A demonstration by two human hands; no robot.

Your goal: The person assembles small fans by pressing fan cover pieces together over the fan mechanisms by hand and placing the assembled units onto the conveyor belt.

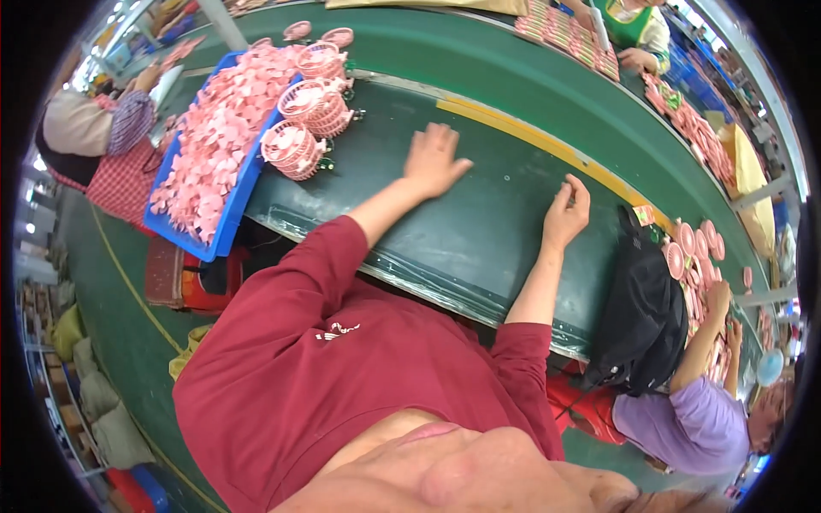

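Note:
My left hand (434,160) rests palm down on the dark green work surface (479,222), fingers stretched out and thumb apart, holding nothing. Farther right, my right hand (568,214) is at the surface with its fingers loosely bent and apart, and I see nothing in it. Between the two hands lies a tiny ring-like bit (506,178). To the left of my left hand, several pink round baskets (295,152) hold pale pink parts, with small green and dark bits at their sides. Beside them stands a blue tray (221,248) heaped with flat pink plastic pieces (222,128).
A black backpack (637,299) sits on the surface at my right. Beyond a yellow strip (513,132) runs a green conveyor belt (462,56). Co-workers are nearby: a purple-shirted person (693,423) right, a checked-apron person (124,184) left, a green-aproned person (629,26) across, near pink parts.

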